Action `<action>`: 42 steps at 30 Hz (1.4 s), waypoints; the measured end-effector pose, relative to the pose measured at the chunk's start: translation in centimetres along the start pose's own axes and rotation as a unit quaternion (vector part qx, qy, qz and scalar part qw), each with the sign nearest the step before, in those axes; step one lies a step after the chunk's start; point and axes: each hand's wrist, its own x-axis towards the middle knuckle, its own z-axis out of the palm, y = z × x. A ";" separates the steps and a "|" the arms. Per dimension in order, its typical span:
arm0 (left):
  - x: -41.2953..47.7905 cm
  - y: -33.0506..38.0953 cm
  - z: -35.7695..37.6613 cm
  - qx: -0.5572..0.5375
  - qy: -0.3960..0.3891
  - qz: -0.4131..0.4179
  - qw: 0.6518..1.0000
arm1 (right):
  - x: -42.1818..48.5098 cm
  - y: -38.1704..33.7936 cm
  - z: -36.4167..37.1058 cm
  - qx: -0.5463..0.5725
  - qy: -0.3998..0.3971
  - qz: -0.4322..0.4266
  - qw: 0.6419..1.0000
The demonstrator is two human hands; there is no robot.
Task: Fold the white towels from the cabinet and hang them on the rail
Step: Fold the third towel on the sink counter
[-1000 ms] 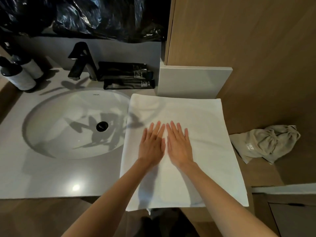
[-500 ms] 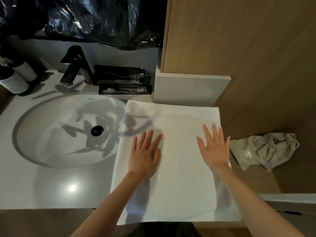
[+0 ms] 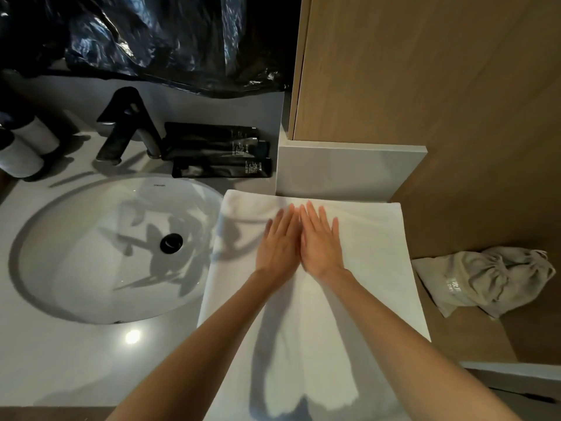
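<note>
From the head camera, looking down, a big white soft cloth towel (image 3: 367, 268) lies spread out flat on the pale grey stone counter (image 3: 60, 360), just to the right of the round white sink (image 3: 91, 256). Its far edge sits against a low grey block (image 3: 349, 168) under the tall brown wooden wall (image 3: 425, 71). Its near edge seems to reach the front of the counter. The left hand (image 3: 277, 247) and the right hand (image 3: 321, 247) lie flat on the far middle of the towel, side by side and touching each other. All the fingers are straight and close together, and they hold nothing. I think the hands press down like this to rub the bumps out, so the towel will fold neatly. The towel looks flat and not yet folded small enough to hang, so the job seems to be near its start. No rail can be seen here. A black metal tap (image 3: 127, 126) stands behind the sink, with black flat tubes (image 3: 218, 153) beside it. A crumpled grey cloth bag (image 3: 485, 281) lies on the brown wood to the right, apart from the towel.
</note>
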 end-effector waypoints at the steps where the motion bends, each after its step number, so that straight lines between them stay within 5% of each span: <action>1: 0.2 -0.4 0.2 0.014 -0.003 -0.007 1.000 | 0.1 0.1 0.4 -0.014 0.002 0.007 1.000; 8: 0.3 -3.2 -0.3 0.048 0.007 -0.021 0.999 | -0.3 3.1 0.1 -0.014 0.024 -0.016 0.999; 20: -0.6 -5.2 -1.2 0.009 0.029 -0.117 0.993 | -1.7 11.6 -1.9 -0.020 0.033 0.072 0.997; 26: -1.0 -4.9 -2.6 0.049 -0.029 -0.132 0.990 | -1.3 10.2 -3.7 -0.010 -0.089 0.130 0.987; 33: -7.6 0.5 -1.7 -0.011 0.034 -0.049 0.998 | -9.7 0.0 -3.0 0.063 0.003 0.005 0.998; 42: -16.1 -0.9 1.0 0.023 0.021 -0.027 0.999 | -20.0 0.3 1.7 -0.015 -0.008 0.036 0.999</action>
